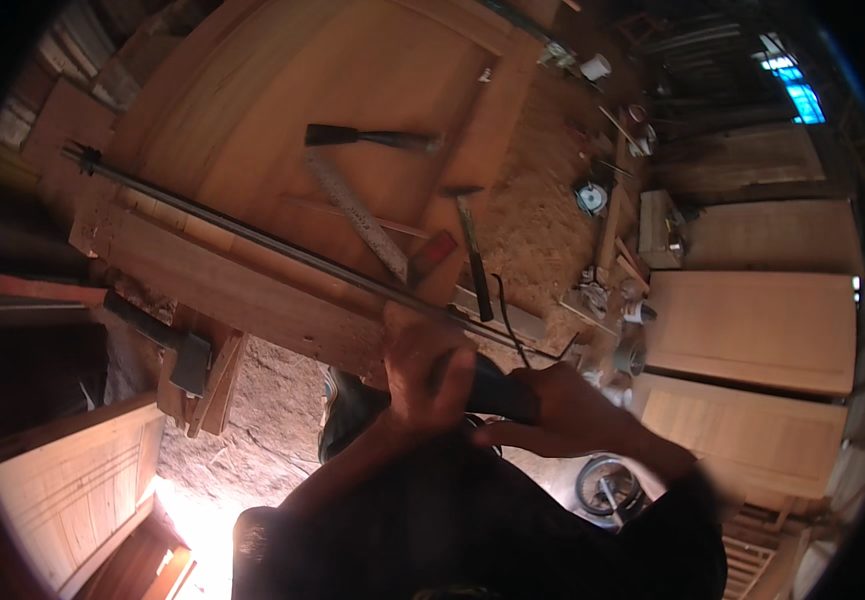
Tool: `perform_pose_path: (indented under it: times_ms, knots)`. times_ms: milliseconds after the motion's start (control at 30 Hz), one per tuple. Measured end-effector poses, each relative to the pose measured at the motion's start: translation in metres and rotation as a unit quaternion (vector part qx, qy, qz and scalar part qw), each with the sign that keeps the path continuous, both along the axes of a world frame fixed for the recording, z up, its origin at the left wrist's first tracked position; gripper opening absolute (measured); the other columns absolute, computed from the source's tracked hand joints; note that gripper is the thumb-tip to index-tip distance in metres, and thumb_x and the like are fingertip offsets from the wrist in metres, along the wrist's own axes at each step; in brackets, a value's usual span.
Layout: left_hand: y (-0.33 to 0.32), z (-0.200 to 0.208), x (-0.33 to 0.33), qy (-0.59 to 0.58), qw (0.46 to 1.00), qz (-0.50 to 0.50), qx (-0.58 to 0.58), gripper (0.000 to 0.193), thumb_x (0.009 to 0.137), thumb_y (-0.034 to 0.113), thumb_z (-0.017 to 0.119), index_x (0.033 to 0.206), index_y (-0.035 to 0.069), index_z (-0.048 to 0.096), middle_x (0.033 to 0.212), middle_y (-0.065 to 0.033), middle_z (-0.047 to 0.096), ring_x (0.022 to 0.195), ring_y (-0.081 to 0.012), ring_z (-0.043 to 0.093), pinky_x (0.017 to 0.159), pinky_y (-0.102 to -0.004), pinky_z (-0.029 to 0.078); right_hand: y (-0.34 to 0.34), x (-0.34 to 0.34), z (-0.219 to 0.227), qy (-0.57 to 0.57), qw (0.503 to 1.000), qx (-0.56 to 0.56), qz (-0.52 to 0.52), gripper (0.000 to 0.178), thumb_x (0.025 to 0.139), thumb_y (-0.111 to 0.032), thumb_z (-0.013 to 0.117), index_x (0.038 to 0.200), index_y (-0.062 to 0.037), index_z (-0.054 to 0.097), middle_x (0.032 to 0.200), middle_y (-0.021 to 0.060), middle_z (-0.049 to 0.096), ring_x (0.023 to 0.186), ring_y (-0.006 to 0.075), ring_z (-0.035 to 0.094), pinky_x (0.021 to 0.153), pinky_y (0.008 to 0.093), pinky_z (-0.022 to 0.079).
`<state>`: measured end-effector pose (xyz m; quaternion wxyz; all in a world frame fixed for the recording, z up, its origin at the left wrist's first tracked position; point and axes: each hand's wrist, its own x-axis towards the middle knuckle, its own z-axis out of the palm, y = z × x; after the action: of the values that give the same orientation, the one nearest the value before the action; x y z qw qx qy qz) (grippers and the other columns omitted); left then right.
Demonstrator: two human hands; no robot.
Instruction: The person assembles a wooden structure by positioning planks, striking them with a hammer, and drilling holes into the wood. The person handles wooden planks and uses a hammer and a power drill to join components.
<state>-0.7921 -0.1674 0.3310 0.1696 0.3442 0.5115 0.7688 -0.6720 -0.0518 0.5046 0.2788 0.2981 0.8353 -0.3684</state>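
Observation:
My right hand (pixel 560 408) is wrapped around a dark, thick-bodied tool (pixel 500 390) with a rounded body; its exact kind is hard to make out. A thin black cord (pixel 507 315) curves up beside it. At the tool's other end, my left hand (pixel 420 365) is closed against it, over the near edge of the wooden panel; the fingers are partly hidden and blurred. A long dark bar clamp (pixel 242 228) lies slanting across the panel (pixel 352 90), just beyond a reddish wooden rail (pixel 222 285). A hammer (pixel 472 255) rests past my hands.
On the panel lie a chisel (pixel 372 137) and a try square (pixel 360 215) with a reddish stock. An axe-like tool (pixel 167 345) rests at left on wood offcuts. Sawdust (pixel 522 190) covers the surface beyond. Wooden door panels (pixel 752 330) stand at right; a wheel (pixel 607 487) is below them.

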Motion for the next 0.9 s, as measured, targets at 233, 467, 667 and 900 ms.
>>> perform_pose_path:
  times_ms: [233, 467, 667, 900]
  knots:
    - [0.014, 0.086, -0.013, 0.172, 0.980, 0.045, 0.089, 0.046, 0.096, 0.029, 0.078, 0.128, -0.002, 0.068, 0.124, -0.0221, 0.071, 0.102, -0.0360, 0.072, 0.094, -0.0473, 0.056, 0.013, 0.073, 0.062, 0.124, 0.949, -0.015, -0.290, 0.034, 0.088, -0.026, 0.095, 0.107, -0.0014, 0.080, 0.081, 0.0079, 0.078, 0.075, 0.0157, 0.074, 0.068, 0.0342, 0.056]
    - [0.017, 0.022, 0.063, -0.014, 0.975, -0.134, -0.179, 0.065, 0.096, 0.034, 0.082, 0.147, 0.001, 0.059, 0.142, -0.0208, 0.066, 0.134, -0.0342, 0.061, 0.115, -0.0488, 0.047, 0.039, 0.189, 0.049, 0.477, 0.775, -0.042, -0.413, 0.055, 0.107, -0.039, 0.072, 0.126, 0.0124, 0.071, 0.102, 0.0202, 0.077, 0.075, 0.0178, 0.072, 0.061, 0.0279, 0.058]
    - [0.107, 0.011, 0.195, 0.366, 0.893, -0.191, -0.179, 0.087, 0.090, 0.034, 0.089, 0.164, 0.010, 0.049, 0.165, -0.0189, 0.053, 0.157, -0.0386, 0.045, 0.121, -0.0516, 0.042, 0.088, 0.314, 0.037, 0.639, 0.616, -0.148, -0.436, 0.069, 0.113, -0.048, 0.059, 0.138, 0.0172, 0.059, 0.116, 0.0262, 0.071, 0.081, 0.0183, 0.069, 0.062, 0.0266, 0.060]
    - [0.189, -0.085, 0.271, 0.420, 0.881, -0.086, -0.200, 0.017, 0.090, 0.020, 0.089, 0.101, 0.010, 0.079, 0.120, -0.0080, 0.079, 0.121, -0.0329, 0.073, 0.103, -0.0471, 0.051, 0.131, 0.435, 0.021, 0.667, 0.574, -0.093, -0.465, 0.066, 0.113, -0.050, 0.059, 0.124, 0.0147, 0.062, 0.118, 0.0280, 0.069, 0.080, 0.0189, 0.067, 0.062, 0.0272, 0.059]
